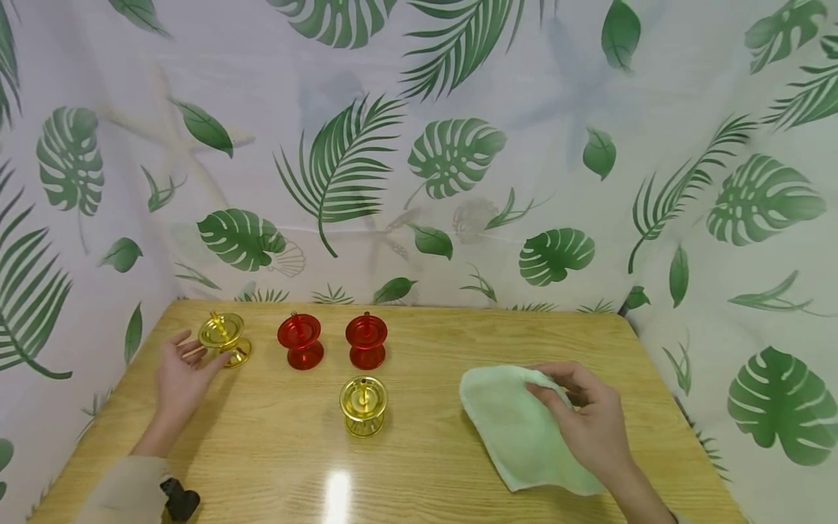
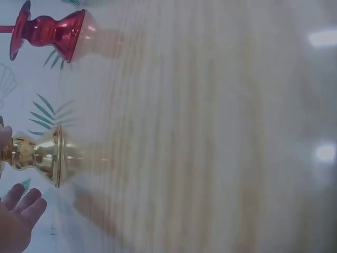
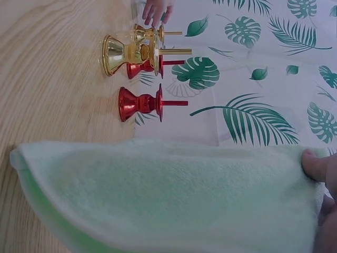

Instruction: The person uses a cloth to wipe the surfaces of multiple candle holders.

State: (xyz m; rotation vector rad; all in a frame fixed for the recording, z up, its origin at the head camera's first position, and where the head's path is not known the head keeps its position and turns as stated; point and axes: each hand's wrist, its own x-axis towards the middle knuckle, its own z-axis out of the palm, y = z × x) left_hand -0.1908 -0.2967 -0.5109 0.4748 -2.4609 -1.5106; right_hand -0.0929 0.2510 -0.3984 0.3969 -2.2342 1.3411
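Note:
At the far left of the table stands a gold candle holder [image 1: 221, 332] with a dish, a waisted foot and a central spike. My left hand [image 1: 184, 371] is beside it, thumb near the stem and fingers spread on the left side. In the left wrist view, a gap shows between those fingers [image 2: 32, 206] and the gold stem. My right hand [image 1: 585, 415] pinches the upper edge of a pale green cloth [image 1: 517, 422] between thumb and fingers. The cloth hangs down toward the table, its lower part drooping.
Two red candle holders, the left one [image 1: 301, 340] and the right one [image 1: 366, 340], stand upright near the back edge. Another gold candle holder [image 1: 364, 406] stands in front of them. A leaf-patterned curtain [image 1: 452, 240] encloses the wooden table [image 1: 275, 451] behind and at both sides.

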